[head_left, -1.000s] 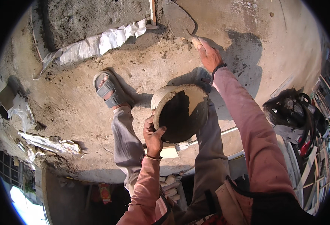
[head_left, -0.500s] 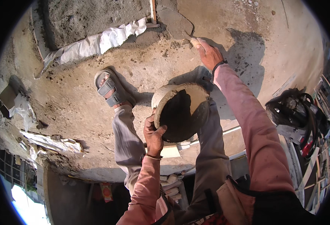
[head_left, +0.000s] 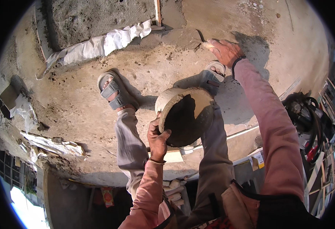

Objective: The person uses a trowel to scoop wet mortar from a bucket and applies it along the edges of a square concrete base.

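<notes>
My left hand [head_left: 158,140] grips the near left rim of a round, mortar-crusted bucket [head_left: 209,110], thumb on the inner side. The bucket is tilted with its mouth toward me, between my legs; its inside is mostly dark, and I cannot tell how much it holds. Up at the right, my right hand [head_left: 227,52] is closed round the pale handle of a trowel [head_left: 182,38]. The trowel's wide grey blade lies flat at the ground, pointing left, close to a crumpled white sheet [head_left: 112,41].
A wood-edged bed of rough grey mortar [head_left: 102,17] lies at the far left. My sandalled feet [head_left: 112,91] stand on the dusty slab. A black bag-like object [head_left: 302,114] and timber strips [head_left: 316,171] are at the right. Beyond the slab's near edge is a dark drop.
My right hand has moved right and slightly nearer, drawing the trowel with it and uncovering my right foot. The bucket and left hand have barely shifted.
</notes>
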`<state>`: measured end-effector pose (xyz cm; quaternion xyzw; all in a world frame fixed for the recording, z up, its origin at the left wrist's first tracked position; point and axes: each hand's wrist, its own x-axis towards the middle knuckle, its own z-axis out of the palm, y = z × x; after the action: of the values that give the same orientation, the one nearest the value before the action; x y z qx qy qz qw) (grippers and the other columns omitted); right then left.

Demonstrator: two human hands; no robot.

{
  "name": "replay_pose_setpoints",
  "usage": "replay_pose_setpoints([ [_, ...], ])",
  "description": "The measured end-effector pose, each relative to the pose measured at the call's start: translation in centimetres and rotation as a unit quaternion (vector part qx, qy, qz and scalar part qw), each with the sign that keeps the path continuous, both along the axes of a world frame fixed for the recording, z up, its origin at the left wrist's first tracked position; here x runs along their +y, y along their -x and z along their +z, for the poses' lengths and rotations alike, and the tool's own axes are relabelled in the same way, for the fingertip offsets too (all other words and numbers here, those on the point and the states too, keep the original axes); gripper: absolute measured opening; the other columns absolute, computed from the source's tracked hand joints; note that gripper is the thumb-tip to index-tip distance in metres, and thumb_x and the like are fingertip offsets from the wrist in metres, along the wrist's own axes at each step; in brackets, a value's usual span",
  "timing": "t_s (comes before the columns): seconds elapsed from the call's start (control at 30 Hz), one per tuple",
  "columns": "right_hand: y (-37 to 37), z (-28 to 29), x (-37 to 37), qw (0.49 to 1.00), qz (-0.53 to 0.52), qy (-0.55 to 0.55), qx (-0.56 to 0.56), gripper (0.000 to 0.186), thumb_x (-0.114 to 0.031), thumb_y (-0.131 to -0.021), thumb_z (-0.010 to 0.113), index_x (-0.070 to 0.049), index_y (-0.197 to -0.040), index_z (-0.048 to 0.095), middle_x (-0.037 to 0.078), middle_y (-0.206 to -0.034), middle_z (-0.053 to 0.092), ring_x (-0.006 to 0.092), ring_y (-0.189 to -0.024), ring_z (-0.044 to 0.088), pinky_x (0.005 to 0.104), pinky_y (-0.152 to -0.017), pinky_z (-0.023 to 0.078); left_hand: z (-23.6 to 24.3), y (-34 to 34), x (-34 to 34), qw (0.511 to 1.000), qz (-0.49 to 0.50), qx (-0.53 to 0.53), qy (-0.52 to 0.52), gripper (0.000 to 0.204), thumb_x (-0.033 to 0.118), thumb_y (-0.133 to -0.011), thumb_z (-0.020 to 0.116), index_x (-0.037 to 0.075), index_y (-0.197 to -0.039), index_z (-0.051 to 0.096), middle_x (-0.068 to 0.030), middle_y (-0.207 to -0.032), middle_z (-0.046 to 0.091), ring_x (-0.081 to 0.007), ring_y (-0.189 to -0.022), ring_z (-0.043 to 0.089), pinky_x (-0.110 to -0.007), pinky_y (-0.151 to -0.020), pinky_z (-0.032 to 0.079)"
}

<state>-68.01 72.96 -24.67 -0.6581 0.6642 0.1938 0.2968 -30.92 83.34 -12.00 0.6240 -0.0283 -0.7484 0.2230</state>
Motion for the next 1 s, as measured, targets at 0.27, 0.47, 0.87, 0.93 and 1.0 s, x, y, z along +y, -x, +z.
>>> replay_pose_setpoints([
  [0.27, 8.3, 0.2, -2.8, 0.996, -0.057, 0.058, -0.027, 0.039, -0.029, -0.094, 0.045, -0.023, -0.131, 0.05, 0.013, -0.109, 0.063, 0.0324, -0.101, 0.059, 0.0429, -0.086, 0.048, 0.0, 0.1, 0.0, 1.0, 0.003, -0.008, 0.004, 0.051, -0.016, -0.066, 0.054, -0.001, -0.115, 0.056, -0.0181, -0.138, 0.046, -0.0259, -0.138, 0.03, -0.038, -0.114, 0.016],
  [0.47, 6.1, 0.1, -9.3, 0.997, 0.026, -0.009, 0.074, 0.04, -0.034, -0.096, 0.042, -0.018, -0.131, 0.05, 0.014, -0.124, 0.057, 0.031, -0.112, 0.055, 0.0426, -0.092, 0.045, -0.4, -0.3, -0.2, 1.0, 0.005, -0.013, 0.01, 0.051, -0.016, -0.066, 0.053, -0.001, -0.115, 0.055, -0.0181, -0.138, 0.046, -0.026, -0.137, 0.032, -0.037, -0.113, 0.018],
  [0.87, 4.3, -0.2, -11.1, 0.987, -0.157, 0.018, -0.005, 0.044, -0.04, -0.095, 0.04, -0.015, -0.129, 0.052, 0.015, -0.123, 0.058, 0.0329, -0.111, 0.055, 0.0423, -0.092, 0.044, 0.3, 0.5, -1.2, 0.999, 0.014, -0.045, 0.027, 0.044, -0.015, -0.067, 0.056, 0.001, -0.108, 0.057, -0.0076, -0.105, 0.063, -0.0147, -0.093, 0.06, -0.027, -0.085, 0.048],
  [0.93, 4.2, -1.2, -9.5, 0.982, -0.182, 0.033, -0.033, 0.043, -0.04, -0.094, 0.042, -0.018, -0.13, 0.052, 0.016, -0.124, 0.057, 0.0334, -0.11, 0.056, 0.0427, -0.094, 0.043, 0.4, 0.4, -1.5, 0.999, 0.024, -0.032, 0.015, 0.044, -0.015, -0.067, 0.056, 0.0, -0.109, 0.057, -0.0081, -0.106, 0.063, -0.0152, -0.094, 0.06, -0.028, -0.086, 0.048],
  [1.0, 2.2, -2.4, -6.0, 0.963, -0.222, 0.094, -0.118, 0.044, -0.04, -0.093, 0.043, -0.016, -0.129, 0.052, 0.017, -0.122, 0.058, 0.0348, -0.111, 0.055, 0.0415, -0.095, 0.043, 0.1, 0.3, -1.4, 0.998, 0.027, -0.036, 0.032, 0.045, -0.015, -0.067, 0.056, 0.0, -0.109, 0.056, -0.0082, -0.106, 0.063, -0.0155, -0.095, 0.06, -0.028, -0.086, 0.048],
])
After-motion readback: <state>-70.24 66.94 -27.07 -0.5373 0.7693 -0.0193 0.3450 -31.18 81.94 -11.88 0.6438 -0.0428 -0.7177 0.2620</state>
